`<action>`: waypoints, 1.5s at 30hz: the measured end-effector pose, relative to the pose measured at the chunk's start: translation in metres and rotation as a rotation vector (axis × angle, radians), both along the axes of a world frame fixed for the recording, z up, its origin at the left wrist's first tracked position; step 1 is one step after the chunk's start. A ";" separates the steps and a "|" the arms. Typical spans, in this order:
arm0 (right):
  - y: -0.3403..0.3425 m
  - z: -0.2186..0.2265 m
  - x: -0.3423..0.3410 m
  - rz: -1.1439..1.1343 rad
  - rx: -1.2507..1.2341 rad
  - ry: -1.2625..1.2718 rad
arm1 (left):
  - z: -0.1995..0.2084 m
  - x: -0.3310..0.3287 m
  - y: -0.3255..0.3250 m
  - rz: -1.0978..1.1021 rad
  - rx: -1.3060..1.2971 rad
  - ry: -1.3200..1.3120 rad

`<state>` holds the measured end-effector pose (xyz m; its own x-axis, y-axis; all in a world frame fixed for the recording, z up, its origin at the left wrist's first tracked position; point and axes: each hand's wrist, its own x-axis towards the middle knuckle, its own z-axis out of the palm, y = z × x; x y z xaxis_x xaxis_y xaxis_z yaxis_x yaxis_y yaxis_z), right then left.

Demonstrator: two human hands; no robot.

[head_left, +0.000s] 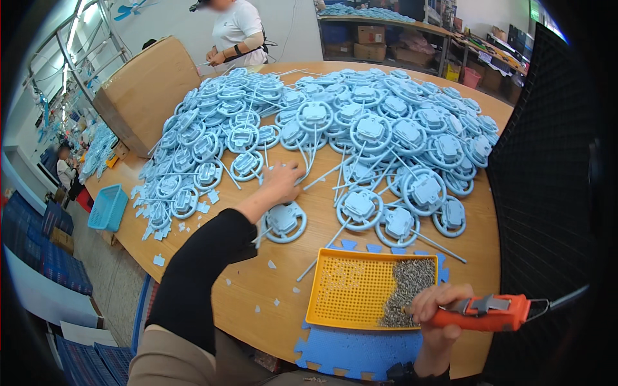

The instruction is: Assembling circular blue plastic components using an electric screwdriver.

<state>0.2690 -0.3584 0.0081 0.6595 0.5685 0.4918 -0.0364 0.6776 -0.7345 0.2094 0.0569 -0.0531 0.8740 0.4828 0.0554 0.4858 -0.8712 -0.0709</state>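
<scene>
My left hand (281, 183) reaches palm down over the near edge of a large heap of light blue plastic rings with stems (370, 132). Its fingers look spread and touch or hover at the parts; what lies under them is partly hidden. Beneath my left wrist lies one such ring with a boxy centre (284, 220). In my right hand (441, 312) is an orange electric screwdriver (486, 313), its tip pointing left over a yellow perforated tray (351, 312). Small metal screws (412, 283) fill the tray's right part.
A blue foam mat (347, 350) lies under the tray on the wooden table (257, 331). Left stand a large cardboard box (148, 96) and a turquoise basket (107, 208). A black mesh panel (547, 167) borders the right side. Another person (238, 32) stands beyond the heap.
</scene>
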 end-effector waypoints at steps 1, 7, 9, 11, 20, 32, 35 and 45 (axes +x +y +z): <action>-0.004 0.001 -0.001 -0.014 -0.004 -0.002 | 0.000 -0.010 -0.007 -0.014 -0.004 -0.002; -0.005 0.005 0.002 0.025 -0.053 0.033 | 0.005 -0.107 -0.033 -0.272 -0.114 0.012; -0.012 0.003 0.003 0.021 -0.042 0.063 | 0.016 -0.133 -0.042 -0.356 -0.007 0.009; -0.014 0.002 0.004 0.072 0.015 0.078 | 0.044 -0.128 -0.040 -0.353 -0.083 -0.038; -0.005 0.015 0.006 0.014 0.017 -0.018 | 0.094 0.173 -0.091 -0.655 0.100 -0.294; -0.002 -0.007 0.020 -0.116 -0.037 -0.025 | 0.048 0.202 -0.100 -0.358 -0.313 -0.038; -0.004 -0.001 0.016 -0.085 -0.053 -0.055 | 0.047 0.154 -0.102 -0.355 -0.290 -0.008; -0.016 0.003 -0.002 0.019 -0.002 -0.084 | 0.004 0.036 -0.104 -0.411 -0.396 -0.401</action>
<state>0.2671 -0.3746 0.0107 0.6052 0.5818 0.5434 0.0124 0.6756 -0.7371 0.2452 -0.0472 -0.0490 0.9389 0.1679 0.3004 0.0334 -0.9132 0.4061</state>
